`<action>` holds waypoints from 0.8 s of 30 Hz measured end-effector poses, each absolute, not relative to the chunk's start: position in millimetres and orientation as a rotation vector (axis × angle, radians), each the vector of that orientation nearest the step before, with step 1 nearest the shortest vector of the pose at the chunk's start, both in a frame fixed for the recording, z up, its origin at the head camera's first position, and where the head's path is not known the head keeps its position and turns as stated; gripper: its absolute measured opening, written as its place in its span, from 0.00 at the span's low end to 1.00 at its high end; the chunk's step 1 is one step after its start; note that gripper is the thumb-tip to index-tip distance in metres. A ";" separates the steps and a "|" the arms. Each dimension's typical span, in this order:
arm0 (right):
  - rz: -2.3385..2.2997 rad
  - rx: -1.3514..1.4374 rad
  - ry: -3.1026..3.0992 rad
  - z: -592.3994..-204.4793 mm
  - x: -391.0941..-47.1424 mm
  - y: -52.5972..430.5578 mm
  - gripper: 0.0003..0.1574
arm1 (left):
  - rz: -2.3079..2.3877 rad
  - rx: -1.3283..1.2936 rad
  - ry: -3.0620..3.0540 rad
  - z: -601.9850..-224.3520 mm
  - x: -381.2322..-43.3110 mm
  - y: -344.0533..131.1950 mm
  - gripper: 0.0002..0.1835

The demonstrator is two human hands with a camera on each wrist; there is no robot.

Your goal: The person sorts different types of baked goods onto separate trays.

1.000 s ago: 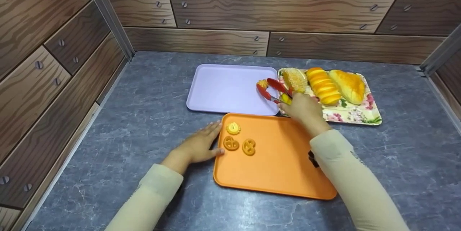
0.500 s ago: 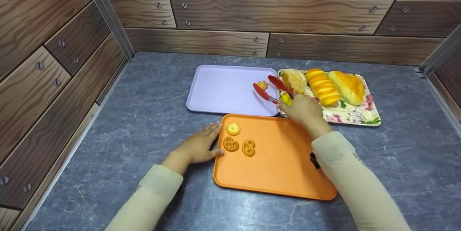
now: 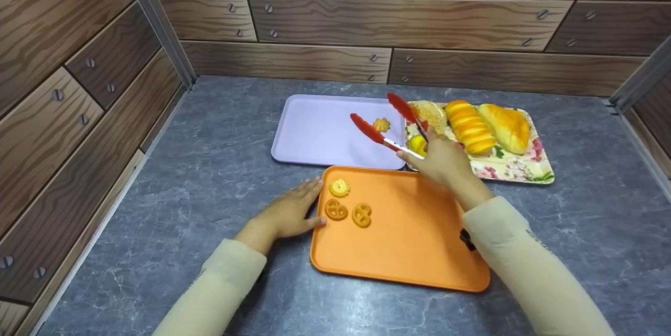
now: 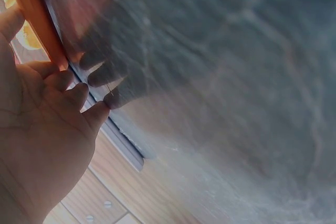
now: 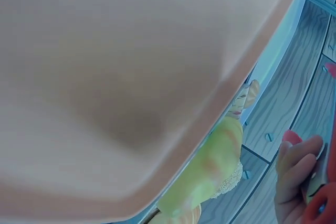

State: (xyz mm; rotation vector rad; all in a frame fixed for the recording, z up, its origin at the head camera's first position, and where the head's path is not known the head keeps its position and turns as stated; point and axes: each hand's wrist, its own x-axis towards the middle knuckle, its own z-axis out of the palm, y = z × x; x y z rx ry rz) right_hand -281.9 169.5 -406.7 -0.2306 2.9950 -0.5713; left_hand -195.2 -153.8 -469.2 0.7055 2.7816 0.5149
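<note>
My right hand (image 3: 445, 164) grips red-tipped metal tongs (image 3: 368, 129), whose arms are spread wide over the lilac tray (image 3: 314, 129). A small flower-shaped cookie (image 3: 381, 125) lies on that tray, between the tong tips in the head view. In the right wrist view, curled fingers (image 5: 294, 174) wrap the handle of the tongs. My left hand (image 3: 289, 211) rests against the left edge of the orange tray (image 3: 414, 252), fingers extended along its rim. On the orange tray lie a round yellow cookie (image 3: 339, 187) and two pretzels (image 3: 336, 210).
Right of the lilac tray stands a floral tray (image 3: 516, 168). It holds a sesame-topped bread (image 3: 431, 116), a ridged loaf (image 3: 470, 126), a triangular bread (image 3: 506, 126) and a yellow item (image 3: 417, 144) partly behind the tongs. Wood-patterned walls (image 3: 314, 21) enclose the grey table (image 3: 209, 131).
The tongs have opened and let go of the flower-shaped cookie, which stays on the lilac tray. My right hand has shifted slightly right. My left hand has not moved.
</note>
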 end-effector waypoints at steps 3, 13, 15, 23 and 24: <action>-0.606 -0.279 2.977 -407.1 -277.8 171.1 0.73 | 0.518 0.705 2.782 -469.3 -195.1 -153.7 0.44; -0.585 -0.529 2.964 -418.5 -265.9 176.8 0.67 | 0.520 0.689 2.777 -470.1 -196.6 -154.2 0.44; -0.589 -0.550 2.947 -419.8 -262.7 177.6 0.65 | 0.522 0.692 2.774 -470.2 -196.8 -154.3 0.44; -0.574 -0.653 2.916 -422.8 -250.0 183.1 0.66 | 0.509 0.685 2.777 -470.1 -196.4 -153.3 0.44; -0.578 -0.666 2.913 -422.9 -248.5 183.6 0.63 | 0.511 0.686 2.776 -470.3 -196.6 -153.4 0.44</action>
